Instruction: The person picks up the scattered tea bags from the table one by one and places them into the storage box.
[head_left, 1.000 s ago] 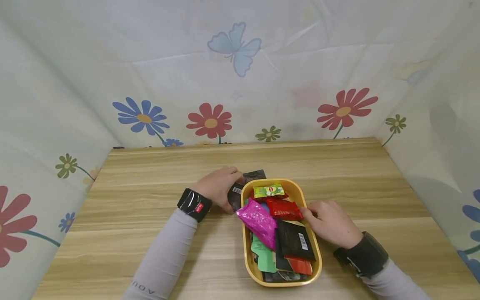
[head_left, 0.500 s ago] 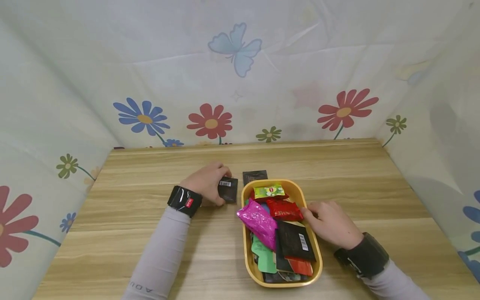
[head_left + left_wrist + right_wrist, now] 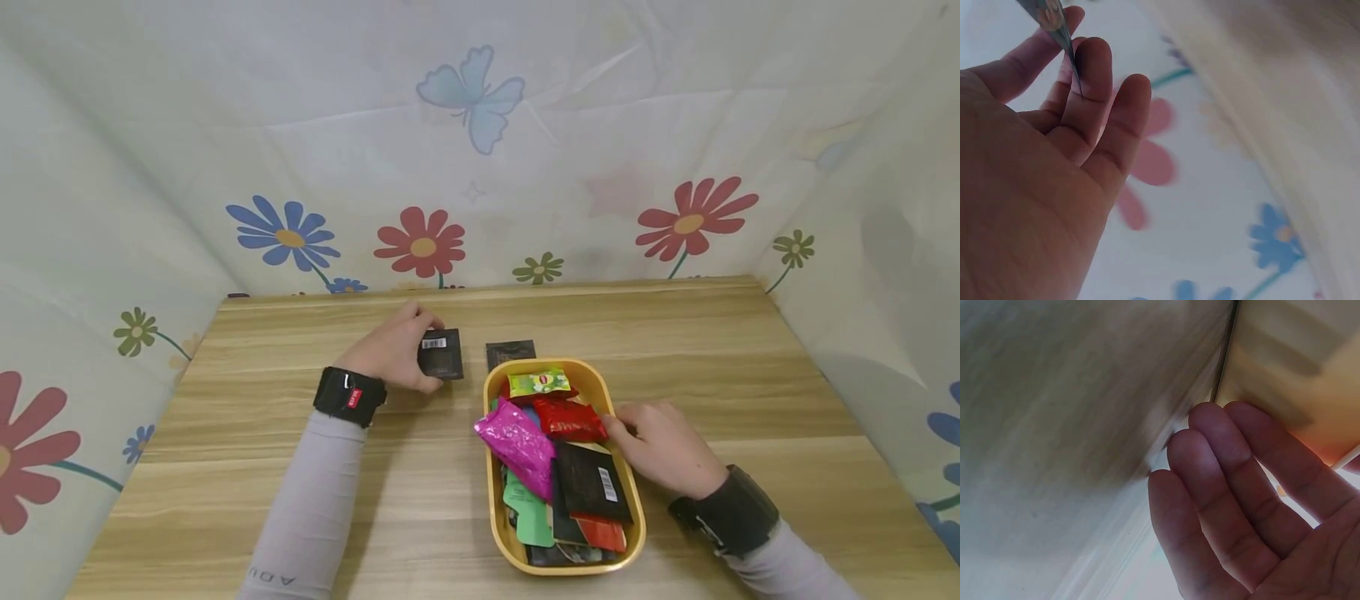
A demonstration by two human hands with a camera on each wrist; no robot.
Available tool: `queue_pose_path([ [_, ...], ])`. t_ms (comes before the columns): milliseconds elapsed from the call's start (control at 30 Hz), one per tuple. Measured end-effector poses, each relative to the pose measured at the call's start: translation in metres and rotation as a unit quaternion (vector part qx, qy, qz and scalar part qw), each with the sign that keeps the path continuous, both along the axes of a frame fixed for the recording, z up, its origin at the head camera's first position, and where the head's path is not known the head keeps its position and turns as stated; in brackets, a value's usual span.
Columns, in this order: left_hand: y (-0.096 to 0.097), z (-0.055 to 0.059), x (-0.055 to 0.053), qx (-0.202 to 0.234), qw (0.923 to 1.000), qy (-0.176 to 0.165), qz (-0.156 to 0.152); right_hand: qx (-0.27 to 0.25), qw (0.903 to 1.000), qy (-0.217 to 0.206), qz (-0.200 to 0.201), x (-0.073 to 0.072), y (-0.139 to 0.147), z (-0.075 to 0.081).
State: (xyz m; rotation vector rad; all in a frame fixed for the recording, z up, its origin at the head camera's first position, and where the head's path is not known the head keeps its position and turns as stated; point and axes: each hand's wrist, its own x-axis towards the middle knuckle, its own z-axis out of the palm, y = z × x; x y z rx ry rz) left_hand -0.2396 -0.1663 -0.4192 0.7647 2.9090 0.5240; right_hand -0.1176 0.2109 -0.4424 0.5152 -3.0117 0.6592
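Note:
In the head view my left hand point(image 3: 390, 347) holds a flat black square sachet point(image 3: 441, 357) with a white barcode label, fingers at its far edge and thumb at the near one. A corner of this sachet point(image 3: 1054, 22) shows beside the fingers in the left wrist view. My right hand point(image 3: 666, 446) grips the right side of a yellow plastic tub point(image 3: 491, 492). In the right wrist view its fingers point(image 3: 1200, 462) lie along the tub's outer wall point(image 3: 1297, 369), with a bit of thumb beyond the rim.
The tub is heaped with packets: a pink one point(image 3: 517, 446), a red one point(image 3: 570, 419), a yellow-green one point(image 3: 538, 382), a green card point(image 3: 531, 512) and black sachets point(image 3: 588, 482). Another black sachet point(image 3: 510, 352) lies behind the tub. Flower-printed cloth point(image 3: 480, 192) surrounds the table point(image 3: 300, 333).
My left hand has drawn the black sachet away from the tub, leftward and toward the back of the table. The sachet behind the tub is now uncovered. My right hand and the tub stay put.

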Motion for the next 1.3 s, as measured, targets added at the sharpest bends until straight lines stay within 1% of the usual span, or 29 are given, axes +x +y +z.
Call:
queue_pose_path([
  [67, 0.005, 0.009, 0.004, 0.02, 0.9995, 0.018, -0.019, 0.0, 1.0, 0.001, 0.0, 0.0, 0.0, 0.0],
  [167, 0.015, 0.026, 0.015, 0.047, 0.9963, 0.045, -0.056, 0.001, 1.0, 0.002, 0.0, -0.001, -0.001, 0.001],
  [267, 0.028, 0.04, 0.028, 0.071, 0.99, 0.076, -0.096, 0.002, 1.0, 0.006, 0.001, -0.001, 0.0, 0.0],
  [367, 0.042, 0.049, 0.042, 0.083, 0.9818, 0.111, -0.13, 0.002, 1.0, 0.009, 0.002, 0.0, 0.0, 0.0],
  [500, 0.062, 0.057, 0.062, 0.09, 0.972, 0.145, -0.162, 0.003, 1.0, 0.006, 0.001, 0.0, 0.0, -0.001],
  [600, 0.078, 0.061, 0.077, 0.098, 0.9655, 0.158, -0.183, 0.004, 1.0, -0.001, -0.002, 0.0, 0.001, 0.0],
  [667, 0.088, 0.063, 0.086, 0.103, 0.9604, 0.172, -0.193, 0.003, 1.0, -0.005, -0.003, 0.0, 0.001, 0.0],
  [767, 0.101, 0.065, 0.098, 0.108, 0.9522, 0.2, -0.204, 0.0, 1.0, -0.007, -0.005, 0.0, 0.001, -0.001],
  [900, 0.111, 0.066, 0.111, 0.112, 0.9461, 0.218, -0.211, -0.003, 1.0, -0.005, -0.005, 0.0, 0.001, -0.001],
  [1000, 0.118, 0.066, 0.119, 0.115, 0.9433, 0.223, -0.217, -0.011, 0.9999, -0.004, -0.008, 0.0, 0.0, -0.001],
  [1100, 0.123, 0.065, 0.124, 0.114, 0.9406, 0.228, -0.224, -0.018, 0.9997, -0.008, -0.012, 0.001, 0.0, 0.0],
  [1133, 0.124, 0.065, 0.126, 0.108, 0.9419, 0.224, -0.225, -0.019, 0.9997, -0.01, -0.011, 0.001, 0.0, 0.0],
  [1167, 0.124, 0.063, 0.127, 0.097, 0.945, 0.218, -0.224, -0.019, 0.9997, -0.012, -0.012, 0.001, 0.0, 0.0],
  [1300, 0.123, 0.058, 0.129, 0.046, 0.959, 0.175, -0.218, -0.013, 0.9999, 0.006, -0.002, 0.0, 0.001, -0.002],
])
